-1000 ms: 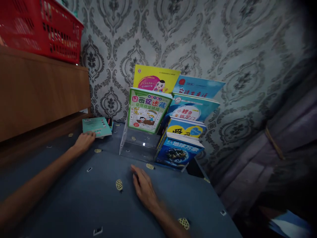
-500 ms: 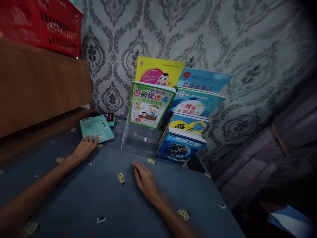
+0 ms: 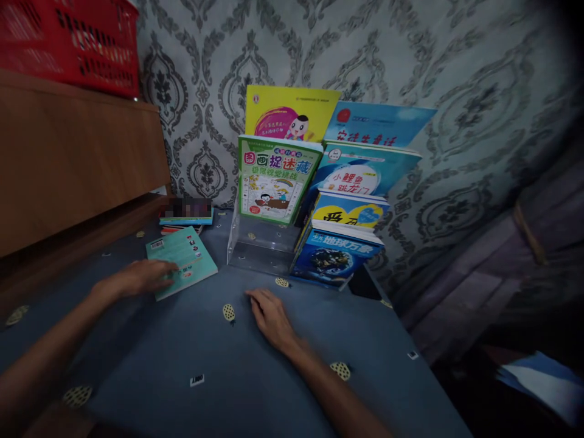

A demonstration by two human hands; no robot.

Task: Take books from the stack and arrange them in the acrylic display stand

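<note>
A teal book (image 3: 191, 267) lies flat on the cloth-covered table with its barcode side up. At its left edge is my left hand (image 3: 141, 277), fingers stretched out over the cover; the thumb is hard to make out. My right hand (image 3: 271, 316) rests on the tablecloth with relaxed fingers and holds nothing. Beyond it stands a clear acrylic book rack (image 3: 260, 250). A green picture book (image 3: 278, 179) leans in its left side, in front of a yellow book (image 3: 292, 109). Several books fill the right side, a blue earth book (image 3: 331, 258) foremost.
A small stack of books (image 3: 187, 219) lies behind the teal one, near the wall. To the left is a wooden cabinet (image 3: 82, 164) carrying a red plastic basket (image 3: 91, 48). A grey curtain (image 3: 497, 255) hangs at the right, past the table's edge.
The teal book has come off the small stack and moved nearer, turning slightly. My left hand has shifted to its left edge. My right hand stays nearly in place; the view has shifted slightly.
</note>
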